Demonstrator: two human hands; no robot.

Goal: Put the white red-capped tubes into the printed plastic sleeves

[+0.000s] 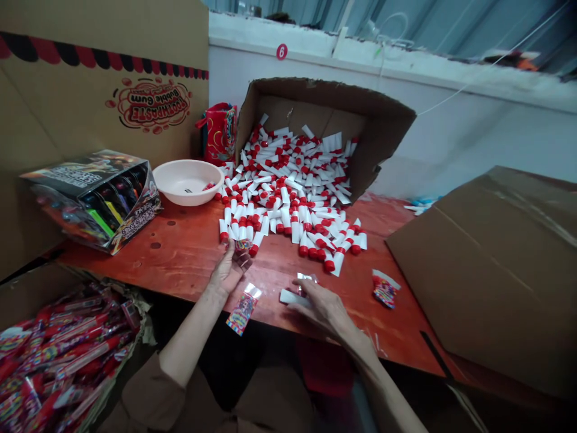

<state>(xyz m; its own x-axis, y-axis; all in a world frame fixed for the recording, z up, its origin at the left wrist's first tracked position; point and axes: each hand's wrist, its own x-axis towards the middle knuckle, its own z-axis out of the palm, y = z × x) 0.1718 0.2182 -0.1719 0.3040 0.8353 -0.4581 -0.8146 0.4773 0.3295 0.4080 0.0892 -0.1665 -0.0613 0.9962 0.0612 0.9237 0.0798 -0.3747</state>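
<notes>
My left hand (229, 267) is above the table's front edge, its fingers curled at a small multicoloured packet (243, 244) just before the tube pile. Part of that packet is hidden by the fingers. My right hand (324, 304) holds a white tube (294, 298) whose flat end sticks out to the left. Beside its index finger is a clear-ended packet (307, 278), partly covered. Between my hands, a printed flat packet (243, 310) with a clear top overhangs the front edge. White tubes with red caps (288, 207) lie heaped beyond my hands.
The tubes spill from a tipped cardboard box (383, 114). A pale bowl (187, 180) and a display box (97, 198) stand left. Red wrapped packs fill an open carton (58, 355) at lower left. A packet (385, 288) and a large carton (500, 276) are right.
</notes>
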